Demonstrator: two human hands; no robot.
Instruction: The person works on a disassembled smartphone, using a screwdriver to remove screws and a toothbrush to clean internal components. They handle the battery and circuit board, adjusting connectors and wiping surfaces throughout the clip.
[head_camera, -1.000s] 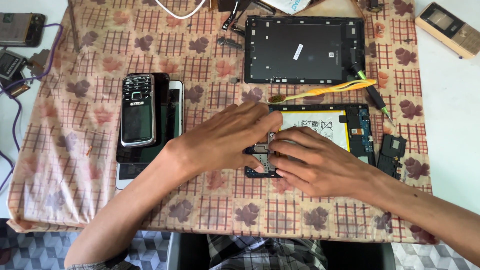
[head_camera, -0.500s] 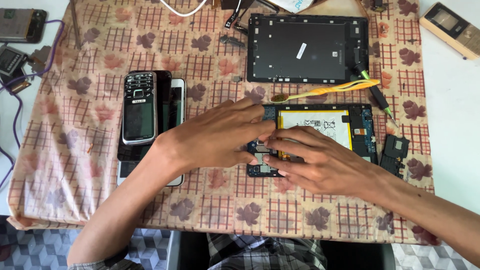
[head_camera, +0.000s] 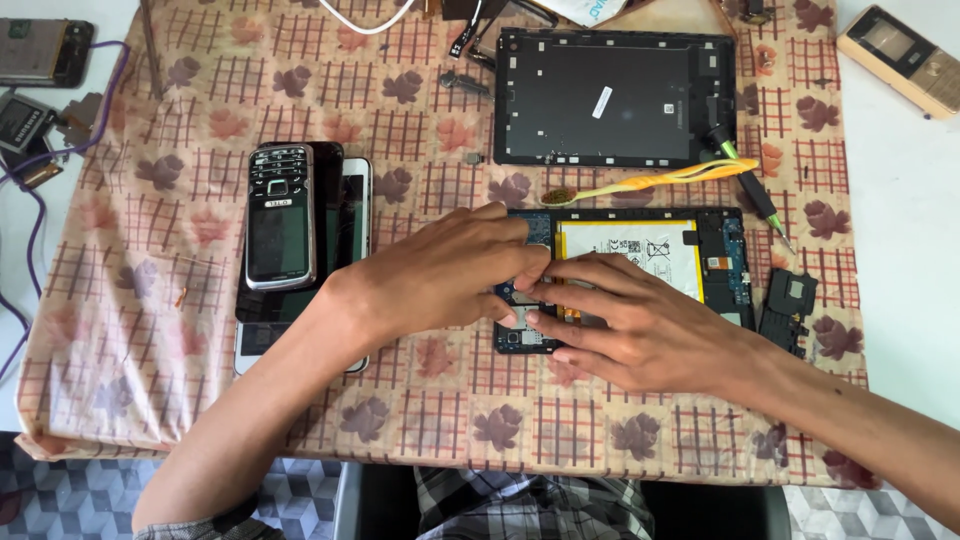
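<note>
An opened tablet (head_camera: 728, 262) lies face down on the patterned cloth, showing its white battery (head_camera: 640, 248) and a blue circuit board (head_camera: 512, 338) at its left end. My left hand (head_camera: 440, 275) reaches in from the left with its fingertips bunched on the board. My right hand (head_camera: 640, 325) lies across the tablet's lower left part, fingers stretched out and touching the left fingertips. Whatever sits under the fingertips is hidden.
The tablet's black back cover (head_camera: 615, 95) lies behind it. A yellow pry tool (head_camera: 650, 180) and a green-tipped screwdriver (head_camera: 748, 180) lie between the two. A keypad phone (head_camera: 280, 215) tops a stack of phones at the left. There is a small black part (head_camera: 790, 305) at the right and a gold phone (head_camera: 905, 60) at the far right.
Both hands stay over the tablet's left end. The fingertips have shifted only slightly on the board.
</note>
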